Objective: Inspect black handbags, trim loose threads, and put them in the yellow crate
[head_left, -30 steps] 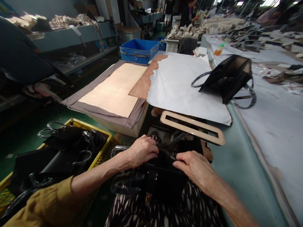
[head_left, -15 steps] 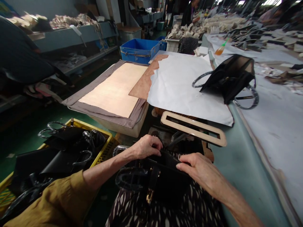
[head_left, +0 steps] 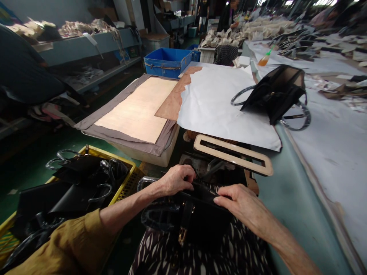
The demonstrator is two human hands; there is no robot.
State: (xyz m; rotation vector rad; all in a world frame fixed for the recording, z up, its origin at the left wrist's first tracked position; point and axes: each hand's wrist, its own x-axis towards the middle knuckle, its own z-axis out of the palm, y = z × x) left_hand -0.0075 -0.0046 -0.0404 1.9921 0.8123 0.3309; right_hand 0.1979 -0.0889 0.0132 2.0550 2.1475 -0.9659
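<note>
A black handbag (head_left: 205, 223) rests on my lap, over patterned fabric, with a strap and gold-coloured clasp on its front. Its plastic-wrapped handle (head_left: 159, 217) droops to the left. My left hand (head_left: 178, 179) is closed on the bag's upper edge at the far left side, fingers partly hidden. On the right part of the same edge, my right hand (head_left: 236, 198) pinches the rim between thumb and fingers. The bag's mouth lies between both hands, its inside dark.
Left of me a yellow crate (head_left: 132, 168) holds several black bags. Ahead, a pale board (head_left: 134, 110) lies on a tub beside white sheeting (head_left: 218, 99). A slotted wooden frame (head_left: 232, 154) sits at the table edge, near another black handbag (head_left: 275, 91). A blue bin (head_left: 168, 63) stands beyond.
Both hands keep their hold on the bag's edge and have hardly moved. The view has shifted very slightly.
</note>
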